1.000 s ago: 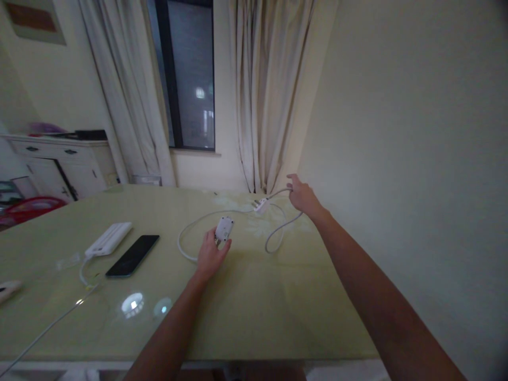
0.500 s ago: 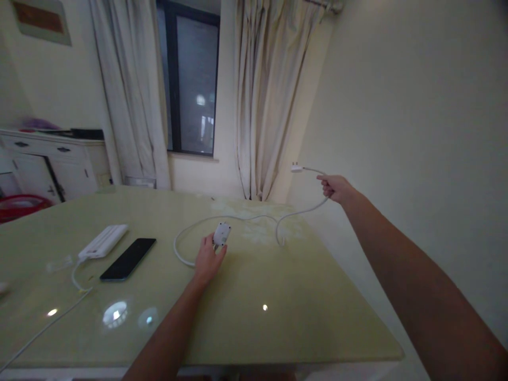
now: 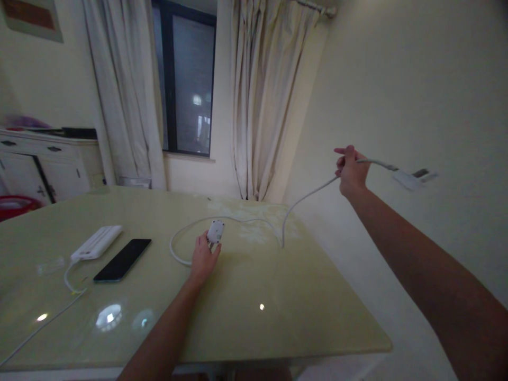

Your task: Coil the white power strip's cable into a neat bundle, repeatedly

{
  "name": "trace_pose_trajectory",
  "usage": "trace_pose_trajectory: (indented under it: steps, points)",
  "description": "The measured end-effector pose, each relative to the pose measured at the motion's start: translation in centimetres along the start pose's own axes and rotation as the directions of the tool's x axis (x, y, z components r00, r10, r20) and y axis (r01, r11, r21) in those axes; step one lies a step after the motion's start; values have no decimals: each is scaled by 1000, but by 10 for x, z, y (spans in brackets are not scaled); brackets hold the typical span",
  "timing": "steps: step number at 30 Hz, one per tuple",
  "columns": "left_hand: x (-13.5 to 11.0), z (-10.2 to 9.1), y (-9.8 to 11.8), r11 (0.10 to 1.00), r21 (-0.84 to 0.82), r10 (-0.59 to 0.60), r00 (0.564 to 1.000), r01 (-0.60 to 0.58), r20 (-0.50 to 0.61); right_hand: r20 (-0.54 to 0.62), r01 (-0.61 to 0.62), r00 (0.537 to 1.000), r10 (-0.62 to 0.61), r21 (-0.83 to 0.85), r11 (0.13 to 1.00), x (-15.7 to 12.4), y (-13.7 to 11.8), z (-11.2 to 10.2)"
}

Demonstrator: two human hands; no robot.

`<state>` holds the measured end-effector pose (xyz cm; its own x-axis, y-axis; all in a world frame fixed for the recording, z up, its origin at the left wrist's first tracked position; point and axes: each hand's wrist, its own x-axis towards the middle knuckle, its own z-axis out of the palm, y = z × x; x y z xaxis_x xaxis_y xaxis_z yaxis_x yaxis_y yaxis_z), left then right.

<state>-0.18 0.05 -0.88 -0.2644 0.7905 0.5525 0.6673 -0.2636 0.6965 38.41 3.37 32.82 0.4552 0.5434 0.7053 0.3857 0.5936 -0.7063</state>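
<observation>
While our left hand pins the white socket block to the surface, fingers closed on it, our right hand clenches the white cable in mid-air beyond the surface edge, near the wall; its plug projects rightward. A phone lies well apart to the left
</observation>
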Motion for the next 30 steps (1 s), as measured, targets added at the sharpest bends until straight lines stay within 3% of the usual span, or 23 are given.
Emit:
trace_pose_trajectory:
  steps: [1, 3, 5, 6, 11, 12, 14, 19, 22, 26, 30]
  points:
    - [1, 1, -2, 1000, -14, 3, 1000, -4, -10, 47, -173, 984, 172, 5, 985, -6, 6, 4]
    - [2, 3, -5, 999, -35, 2, 1000, -2, -26, 205, -445, 863, 461, -119, 887, -20, 19, 13]
    - [3, 3, -6, 999, -43, 1, 999, -3, -43, 342, -494, 745, 573, -294, 818, -40, 33, 23]
    - [3, 2, -5, 999, -42, 2, 999, -4, -49, 379, -460, 727, 573, -350, 816, -51, 39, 28]
    - [0, -10, 10, 997, 10, -80, 996, 79, 42, 332, -311, 825, 456, -407, 859, -121, 68, 66]
    - [0, -12, 13, 995, 13, -100, 993, 99, 62, 332, -214, 867, 372, -428, 878, -139, 73, 74]
    - [-1, -14, 18, 994, -26, -102, 993, 104, 63, 381, -59, 892, 243, -435, 899, -181, 83, 89]
    - [-4, -9, 23, 985, -169, -17, 1000, 15, -9, 521, 30, 831, 192, -388, 921, -292, 110, 116]
    - [-9, -6, 27, 974, -225, 25, 999, -15, 44, 591, 52, 773, 231, -421, 905, -333, 124, 124]
    - [-16, -8, 33, 987, -148, 92, 974, -62, 209, 628, 46, 745, 223, -382, 923, -347, 129, 125]
    - [-21, -8, 38, 974, -198, 167, 929, -105, 329, 657, -72, 732, 180, -188, 979, -345, 120, 121]
